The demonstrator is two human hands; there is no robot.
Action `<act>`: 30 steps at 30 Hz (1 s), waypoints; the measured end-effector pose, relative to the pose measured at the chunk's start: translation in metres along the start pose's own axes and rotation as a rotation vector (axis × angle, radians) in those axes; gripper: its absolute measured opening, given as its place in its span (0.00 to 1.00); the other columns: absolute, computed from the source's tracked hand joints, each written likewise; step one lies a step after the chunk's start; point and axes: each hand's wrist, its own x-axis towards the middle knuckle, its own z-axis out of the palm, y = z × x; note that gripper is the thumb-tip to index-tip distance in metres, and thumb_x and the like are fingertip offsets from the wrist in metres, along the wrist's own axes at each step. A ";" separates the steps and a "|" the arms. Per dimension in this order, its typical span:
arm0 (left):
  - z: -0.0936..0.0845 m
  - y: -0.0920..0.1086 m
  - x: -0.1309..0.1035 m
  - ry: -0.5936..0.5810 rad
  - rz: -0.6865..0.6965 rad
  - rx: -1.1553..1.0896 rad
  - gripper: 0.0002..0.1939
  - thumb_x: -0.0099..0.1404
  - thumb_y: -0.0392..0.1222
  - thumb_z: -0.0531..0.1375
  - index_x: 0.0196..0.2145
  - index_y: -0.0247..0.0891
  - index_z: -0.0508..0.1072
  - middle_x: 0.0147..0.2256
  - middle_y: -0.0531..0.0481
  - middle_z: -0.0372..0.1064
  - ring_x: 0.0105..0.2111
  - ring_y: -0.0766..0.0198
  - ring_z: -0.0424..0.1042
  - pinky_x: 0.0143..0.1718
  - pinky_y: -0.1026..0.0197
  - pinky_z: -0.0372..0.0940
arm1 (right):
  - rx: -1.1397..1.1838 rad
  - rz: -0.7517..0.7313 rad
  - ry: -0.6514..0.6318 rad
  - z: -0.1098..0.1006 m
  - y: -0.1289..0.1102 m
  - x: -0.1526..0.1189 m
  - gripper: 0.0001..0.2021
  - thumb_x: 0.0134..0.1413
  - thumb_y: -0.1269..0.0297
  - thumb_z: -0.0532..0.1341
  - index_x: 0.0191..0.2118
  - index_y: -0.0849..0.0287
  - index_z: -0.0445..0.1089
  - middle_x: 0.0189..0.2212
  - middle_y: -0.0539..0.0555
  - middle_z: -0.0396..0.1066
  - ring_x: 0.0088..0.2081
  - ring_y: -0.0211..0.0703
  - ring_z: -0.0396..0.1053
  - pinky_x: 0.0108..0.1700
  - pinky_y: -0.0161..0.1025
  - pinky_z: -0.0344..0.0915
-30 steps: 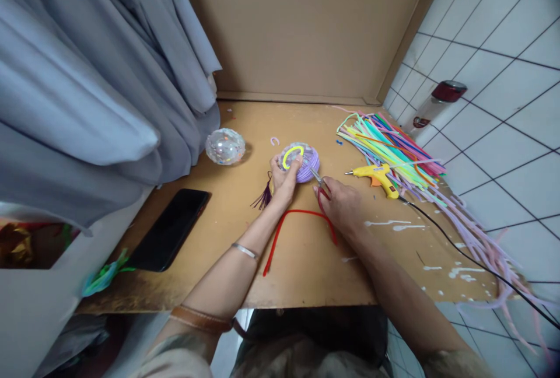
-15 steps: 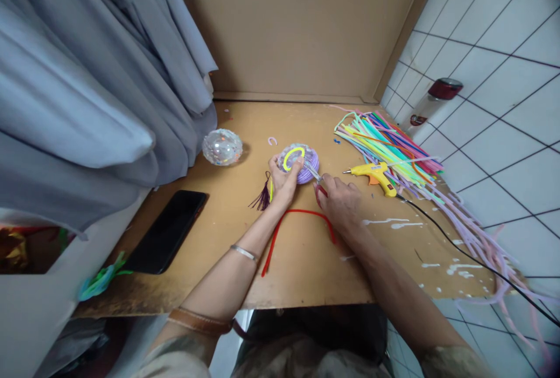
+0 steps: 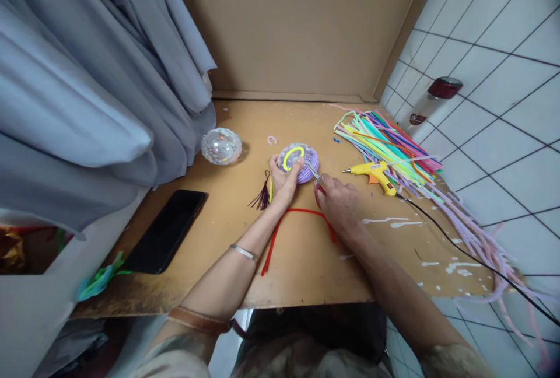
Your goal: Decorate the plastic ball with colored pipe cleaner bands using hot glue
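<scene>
My left hand (image 3: 285, 182) is closed on a round lilac pipe-cleaner piece (image 3: 310, 169) that has a yellow ring (image 3: 293, 158) on its top. A dark purple tassel (image 3: 262, 196) hangs out beside that hand, next to a bit of yellow. In my right hand (image 3: 339, 200) are scissors (image 3: 320, 189) with red handles, their blades pointing at the lilac coils. Whether the tips touch the coils, I cannot tell. A bent red pipe cleaner (image 3: 301, 210) lies on the table between my forearms.
A yellow glue gun (image 3: 374, 174) with a black cord lies right of my hands, by a pile of coloured pipe cleaners (image 3: 385, 144). Leftward are a clear decorated ball (image 3: 221, 146) and a black phone (image 3: 167, 232). A bottle (image 3: 431, 104) stands against the tiles.
The scissor blades have shifted slightly at the edge of the lilac piece, and the red handles look a little wider apart. Both hands stay nearly in place.
</scene>
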 end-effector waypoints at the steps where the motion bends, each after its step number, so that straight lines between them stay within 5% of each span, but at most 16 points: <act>1: 0.000 0.000 0.000 0.008 -0.001 0.005 0.30 0.51 0.52 0.71 0.45 0.43 0.63 0.43 0.50 0.71 0.41 0.62 0.73 0.46 0.60 0.66 | -0.013 -0.004 -0.007 0.000 0.000 0.000 0.11 0.63 0.65 0.55 0.41 0.60 0.74 0.32 0.59 0.79 0.30 0.44 0.71 0.35 0.40 0.48; 13: -0.002 0.001 -0.001 -0.015 0.016 0.061 0.29 0.51 0.53 0.70 0.47 0.41 0.64 0.44 0.47 0.72 0.43 0.58 0.74 0.47 0.58 0.66 | 0.140 -0.005 -0.096 0.000 0.004 0.001 0.11 0.61 0.68 0.54 0.40 0.60 0.74 0.33 0.59 0.80 0.29 0.45 0.72 0.32 0.39 0.49; 23: 0.001 -0.004 0.001 -0.058 -0.036 -0.011 0.27 0.54 0.55 0.68 0.47 0.41 0.67 0.42 0.48 0.76 0.41 0.59 0.76 0.45 0.58 0.69 | 0.597 -0.083 0.007 0.021 0.018 0.001 0.15 0.65 0.57 0.53 0.32 0.56 0.71 0.25 0.52 0.72 0.25 0.39 0.65 0.31 0.34 0.55; 30: 0.001 -0.021 0.008 -0.140 -0.051 -0.078 0.28 0.55 0.59 0.67 0.47 0.40 0.69 0.42 0.47 0.75 0.42 0.59 0.76 0.46 0.57 0.70 | 0.680 -0.099 0.089 0.025 0.020 0.005 0.15 0.64 0.55 0.54 0.28 0.56 0.69 0.22 0.50 0.68 0.24 0.37 0.61 0.31 0.34 0.56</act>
